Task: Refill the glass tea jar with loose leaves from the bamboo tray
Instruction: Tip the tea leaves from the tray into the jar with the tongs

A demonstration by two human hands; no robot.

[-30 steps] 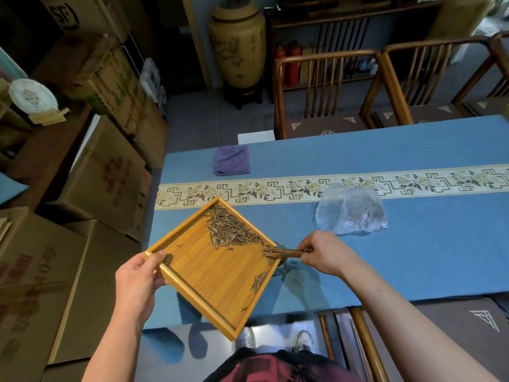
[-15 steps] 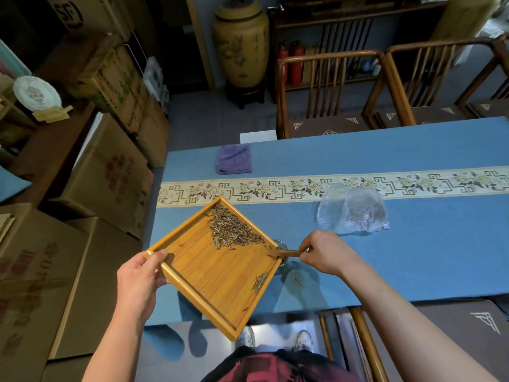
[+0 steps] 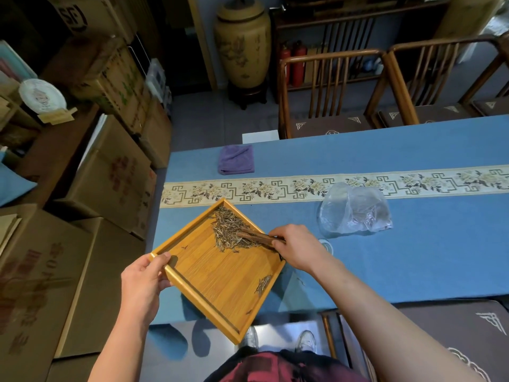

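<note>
Tilted bamboo tray w/ loose leaves piled at far corner.

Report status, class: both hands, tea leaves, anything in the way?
Left hand grips bamboo tray corner. Right hand holds wooden scoop on leaf pile. Jar hidden behind tray.

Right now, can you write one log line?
left hand: holds bamboo tray | right hand: wooden scoop in tea leaves

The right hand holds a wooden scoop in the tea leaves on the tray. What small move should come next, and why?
Probably draw the wooden scoop through the leaf pile toward the tray's right corner. The right hand pinches it with its tip in the pile, while the left hand holds the bamboo tray tilted. The jar is mostly hidden there.
</note>
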